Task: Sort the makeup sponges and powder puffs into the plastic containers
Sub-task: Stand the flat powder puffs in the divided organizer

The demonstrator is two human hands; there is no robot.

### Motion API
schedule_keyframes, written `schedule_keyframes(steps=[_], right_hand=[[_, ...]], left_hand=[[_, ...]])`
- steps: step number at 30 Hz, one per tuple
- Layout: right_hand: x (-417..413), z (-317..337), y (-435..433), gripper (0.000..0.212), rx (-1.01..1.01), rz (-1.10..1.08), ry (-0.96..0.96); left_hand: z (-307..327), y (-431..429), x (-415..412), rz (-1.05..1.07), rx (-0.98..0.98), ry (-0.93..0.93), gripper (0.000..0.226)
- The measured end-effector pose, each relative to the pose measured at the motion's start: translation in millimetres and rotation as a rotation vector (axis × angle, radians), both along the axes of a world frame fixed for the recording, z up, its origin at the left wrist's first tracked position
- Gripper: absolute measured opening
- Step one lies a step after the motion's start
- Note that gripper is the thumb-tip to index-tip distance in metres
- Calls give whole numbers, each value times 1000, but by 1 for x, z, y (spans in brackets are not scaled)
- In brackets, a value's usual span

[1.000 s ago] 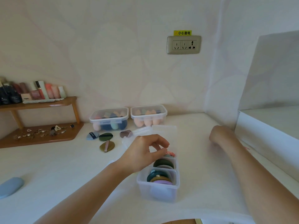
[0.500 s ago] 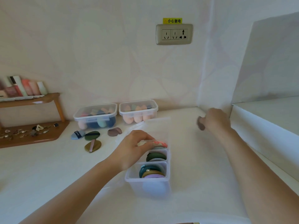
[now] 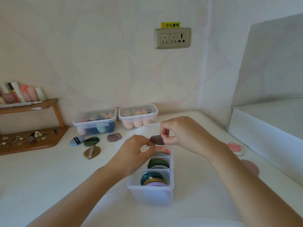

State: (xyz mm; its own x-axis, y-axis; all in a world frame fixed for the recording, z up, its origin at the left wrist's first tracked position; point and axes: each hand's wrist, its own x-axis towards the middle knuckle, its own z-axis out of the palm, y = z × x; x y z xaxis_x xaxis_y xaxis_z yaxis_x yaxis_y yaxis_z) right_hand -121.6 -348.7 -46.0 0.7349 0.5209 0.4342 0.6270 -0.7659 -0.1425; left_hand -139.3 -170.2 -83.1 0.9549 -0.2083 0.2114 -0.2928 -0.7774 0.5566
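A clear divided container (image 3: 150, 194) stands in front of me with powder puffs on edge in its compartments. My left hand (image 3: 136, 151) reaches into the far compartment, fingers on the pink patterned puff (image 3: 164, 150) there. My right hand (image 3: 183, 133) pinches a mauve puff (image 3: 157, 139) just above that far compartment. The container's lid (image 3: 147, 130) lies open behind it. Loose puffs lie on the table to the left: blue (image 3: 76, 140), dark green (image 3: 91, 141), olive (image 3: 91, 152) and brown-mauve (image 3: 114, 137).
Two lidded clear boxes (image 3: 95, 119) (image 3: 138, 113) of makeup sponges stand by the wall. A wooden shelf (image 3: 29, 140) with jewellery and bottles is at the left. A pink patterned puff (image 3: 236, 148) and a mauve puff (image 3: 250, 167) lie at the right, near a white ledge (image 3: 265, 128).
My right hand came back from the right with the mauve puff and now holds it over the far compartment. My left hand stayed in that compartment.
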Motion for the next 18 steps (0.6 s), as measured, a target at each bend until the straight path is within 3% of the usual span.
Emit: schedule_keyframes(steps=[6,18], right_hand=[[1,1,-3,9,-120,-62,35],[3,0,-8,12,-126,-66,138]], left_hand=[[12,-11,4,-18,38,39,14],[18,-24,13,5,218,23,29]])
